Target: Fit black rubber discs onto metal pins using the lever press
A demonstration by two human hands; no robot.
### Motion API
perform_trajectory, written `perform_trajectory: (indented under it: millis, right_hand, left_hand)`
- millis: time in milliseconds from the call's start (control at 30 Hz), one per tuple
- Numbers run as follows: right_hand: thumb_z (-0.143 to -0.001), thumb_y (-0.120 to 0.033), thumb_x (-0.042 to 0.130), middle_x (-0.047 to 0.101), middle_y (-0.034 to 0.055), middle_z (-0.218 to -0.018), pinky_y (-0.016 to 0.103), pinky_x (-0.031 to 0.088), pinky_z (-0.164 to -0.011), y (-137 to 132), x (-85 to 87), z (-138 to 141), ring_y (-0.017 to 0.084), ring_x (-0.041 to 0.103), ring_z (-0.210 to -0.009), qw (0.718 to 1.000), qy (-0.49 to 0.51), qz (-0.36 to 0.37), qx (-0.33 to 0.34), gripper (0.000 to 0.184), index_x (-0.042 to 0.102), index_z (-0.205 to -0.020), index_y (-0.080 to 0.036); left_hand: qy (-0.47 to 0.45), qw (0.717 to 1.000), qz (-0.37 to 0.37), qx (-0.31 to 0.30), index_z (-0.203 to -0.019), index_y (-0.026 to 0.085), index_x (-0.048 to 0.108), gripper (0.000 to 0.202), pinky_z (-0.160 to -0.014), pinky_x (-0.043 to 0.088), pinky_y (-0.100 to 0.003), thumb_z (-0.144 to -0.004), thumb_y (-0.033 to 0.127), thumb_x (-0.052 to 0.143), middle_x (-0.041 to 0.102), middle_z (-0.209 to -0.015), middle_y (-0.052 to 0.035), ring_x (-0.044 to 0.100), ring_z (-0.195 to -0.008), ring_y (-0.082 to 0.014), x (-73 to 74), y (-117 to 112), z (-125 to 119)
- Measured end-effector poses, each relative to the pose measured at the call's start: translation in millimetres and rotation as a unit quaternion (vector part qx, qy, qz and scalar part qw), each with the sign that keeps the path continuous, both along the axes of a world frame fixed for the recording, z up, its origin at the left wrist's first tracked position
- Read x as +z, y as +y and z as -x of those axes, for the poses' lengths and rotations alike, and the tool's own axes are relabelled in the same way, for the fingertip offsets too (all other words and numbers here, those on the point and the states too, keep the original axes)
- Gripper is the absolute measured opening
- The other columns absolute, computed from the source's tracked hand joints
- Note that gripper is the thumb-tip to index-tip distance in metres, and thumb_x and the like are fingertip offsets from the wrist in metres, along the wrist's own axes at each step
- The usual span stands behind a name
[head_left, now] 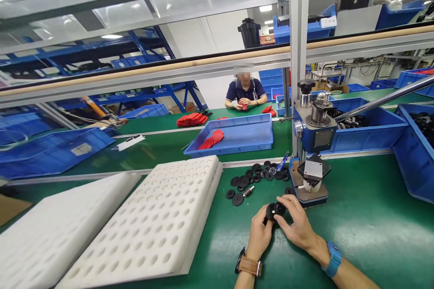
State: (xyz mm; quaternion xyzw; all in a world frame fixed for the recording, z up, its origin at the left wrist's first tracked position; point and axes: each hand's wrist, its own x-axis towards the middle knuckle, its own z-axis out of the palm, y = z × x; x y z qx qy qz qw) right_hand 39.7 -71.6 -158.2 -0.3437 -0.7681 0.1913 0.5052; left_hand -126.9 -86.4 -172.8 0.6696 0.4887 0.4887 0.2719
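My left hand (260,234) is closed around a black wheel-like disc (270,212), low over the green bench. From the right, my right hand (299,225) pinches a smaller round black part (280,208) against that disc; a small white spot shows between them. Whether the two pieces are joined I cannot tell. Just beyond my hands lie several loose black discs (244,181), a short metal shaft piece (248,191) and blue tweezers (282,161). A hand press (313,133) with a long lever stands close behind my right hand.
A white foam tray (200,235) with rows of round holes lies left, beside another foam block (71,221). Behind are a shallow blue tray (237,144) with red cloth-like pieces and deep blue bins (366,137) of black parts. A co-worker (246,90) sits opposite.
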Motion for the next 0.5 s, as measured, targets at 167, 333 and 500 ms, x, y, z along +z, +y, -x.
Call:
perform_trajectory:
  millis: [167,333,500]
  right_hand:
    - [-0.094,-0.016,0.058,0.060,0.0122,-0.121,0.047,0.055,-0.097,-5.3,7.0,3.5,0.027,0.060,-0.112,0.998,0.002,-0.014,0.054,0.050,0.048,-0.142,-0.027]
    - [-0.091,-0.012,0.057,0.063,0.0112,-0.120,0.046,0.055,-0.095,-5.8,17.8,3.8,0.026,0.059,-0.110,0.995,-0.011,-0.002,0.100,0.049,0.052,-0.137,-0.027]
    - [-0.093,-0.012,0.058,0.064,0.0107,-0.121,0.045,0.054,-0.097,-3.8,21.1,1.9,0.025,0.059,-0.113,0.994,0.003,0.006,0.113,0.040,0.055,-0.130,-0.026]
  left_hand:
    - [0.013,1.000,-0.009,-0.025,-0.112,0.019,0.071,0.027,-0.090,0.056,-0.039,-0.092,0.023,0.054,0.075,-0.108,-0.0125,0.070,-0.100,-0.0266,-0.2,-1.3,-0.9]
    - [0.016,1.000,0.006,-0.019,-0.101,0.018,0.072,0.023,-0.089,0.057,-0.042,-0.090,0.026,0.054,0.076,-0.103,-0.0130,0.071,-0.092,-0.0265,-0.9,-2.4,-0.4]
    - [0.013,1.000,-0.016,-0.021,-0.116,0.018,0.071,0.033,-0.092,0.057,-0.043,-0.089,0.023,0.052,0.075,-0.115,-0.0150,0.071,-0.105,-0.0293,0.8,-2.9,-0.4]
